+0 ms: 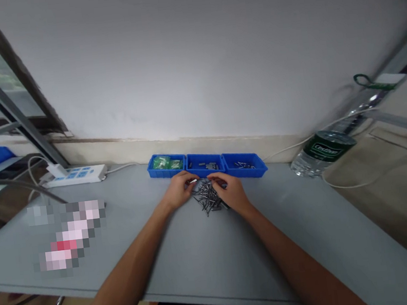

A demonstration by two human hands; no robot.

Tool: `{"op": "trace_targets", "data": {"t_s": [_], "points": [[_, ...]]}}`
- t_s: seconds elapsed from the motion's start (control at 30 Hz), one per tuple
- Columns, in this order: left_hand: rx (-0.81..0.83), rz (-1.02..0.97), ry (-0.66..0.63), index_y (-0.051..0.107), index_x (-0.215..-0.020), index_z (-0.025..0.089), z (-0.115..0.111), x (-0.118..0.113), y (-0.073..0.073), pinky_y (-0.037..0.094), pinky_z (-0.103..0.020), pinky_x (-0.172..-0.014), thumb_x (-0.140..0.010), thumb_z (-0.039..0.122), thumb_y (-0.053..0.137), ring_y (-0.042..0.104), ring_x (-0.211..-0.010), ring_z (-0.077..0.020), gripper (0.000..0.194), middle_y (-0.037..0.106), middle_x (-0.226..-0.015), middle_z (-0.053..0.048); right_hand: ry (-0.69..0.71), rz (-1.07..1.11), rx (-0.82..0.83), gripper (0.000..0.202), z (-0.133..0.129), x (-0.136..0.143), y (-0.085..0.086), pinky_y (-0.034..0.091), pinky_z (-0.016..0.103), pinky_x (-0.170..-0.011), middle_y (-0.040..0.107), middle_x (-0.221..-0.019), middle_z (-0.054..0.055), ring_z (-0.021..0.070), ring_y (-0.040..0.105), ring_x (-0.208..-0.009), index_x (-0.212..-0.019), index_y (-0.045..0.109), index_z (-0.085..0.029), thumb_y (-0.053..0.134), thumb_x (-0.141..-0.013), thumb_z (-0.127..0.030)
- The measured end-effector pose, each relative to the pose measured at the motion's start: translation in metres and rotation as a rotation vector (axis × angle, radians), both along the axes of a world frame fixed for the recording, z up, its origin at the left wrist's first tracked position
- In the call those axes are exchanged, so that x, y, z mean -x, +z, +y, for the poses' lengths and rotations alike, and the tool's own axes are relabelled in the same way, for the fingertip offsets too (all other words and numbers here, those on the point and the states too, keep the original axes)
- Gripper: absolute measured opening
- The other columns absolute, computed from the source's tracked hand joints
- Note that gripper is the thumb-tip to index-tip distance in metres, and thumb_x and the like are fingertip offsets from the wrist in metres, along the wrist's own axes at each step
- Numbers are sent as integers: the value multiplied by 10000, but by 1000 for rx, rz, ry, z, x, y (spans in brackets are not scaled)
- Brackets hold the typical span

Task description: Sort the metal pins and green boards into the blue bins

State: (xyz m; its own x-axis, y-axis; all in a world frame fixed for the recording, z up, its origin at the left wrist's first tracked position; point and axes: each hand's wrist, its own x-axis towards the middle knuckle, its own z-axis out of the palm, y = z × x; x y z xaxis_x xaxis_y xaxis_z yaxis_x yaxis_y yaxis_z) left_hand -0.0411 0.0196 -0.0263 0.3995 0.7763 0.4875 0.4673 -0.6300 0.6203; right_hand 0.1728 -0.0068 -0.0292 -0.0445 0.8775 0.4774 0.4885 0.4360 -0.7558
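A heap of dark metal screws (208, 200) lies on the grey table between my hands. At its left edge, my left hand (179, 190) is closed in a pinch on a small shiny metal piece (192, 180), too small to tell its kind. My right hand (233, 193) reaches over the right side of the heap, thumb and fingertips pressed together. What sits in that pinch, if anything, is too small to make out. Just behind the hands stand three blue bins: the left bin (166, 173) with green items, the middle bin (194, 158) with small grey pieces, the right bin (260, 169) with screws.
A white power strip (95, 173) with a plugged-in charger (56, 170) is at the back left. A blurred-out pinkish object (75, 231) lies on the table's left side. A large water bottle (323, 153) lies at the back right, near a white cable (350, 186).
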Motion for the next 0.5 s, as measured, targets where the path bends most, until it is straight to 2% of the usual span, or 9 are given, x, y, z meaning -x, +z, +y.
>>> {"op": "trace_targets", "data": {"t_s": [0.13,0.27,0.5], "points": [[74,-178,22,762,-983,169,-1,-8,2,578,-319,-823,-827,114,723,705,-850,-188,169,767,-910,-60,49,13,-8,270,-2,3,2,602,385,-826,811,-993,80,235,759,-872,-991,776,-211,572,-818,-248],[233,-372,25,734,-918,158,0,-12,1,584,-316,-800,-811,208,769,723,-800,-186,124,768,-858,-59,99,103,38,260,-1,5,4,606,391,-834,808,-972,79,236,766,-871,-1018,765,-214,619,-810,-271],[433,-607,-120,693,-857,142,0,-14,1,615,-356,-859,-702,386,899,767,-874,-221,355,797,-949,-116,229,384,269,328,-2,9,9,609,374,-801,804,-842,63,243,768,-813,-1001,756,-208,783,-727,-386]]}}
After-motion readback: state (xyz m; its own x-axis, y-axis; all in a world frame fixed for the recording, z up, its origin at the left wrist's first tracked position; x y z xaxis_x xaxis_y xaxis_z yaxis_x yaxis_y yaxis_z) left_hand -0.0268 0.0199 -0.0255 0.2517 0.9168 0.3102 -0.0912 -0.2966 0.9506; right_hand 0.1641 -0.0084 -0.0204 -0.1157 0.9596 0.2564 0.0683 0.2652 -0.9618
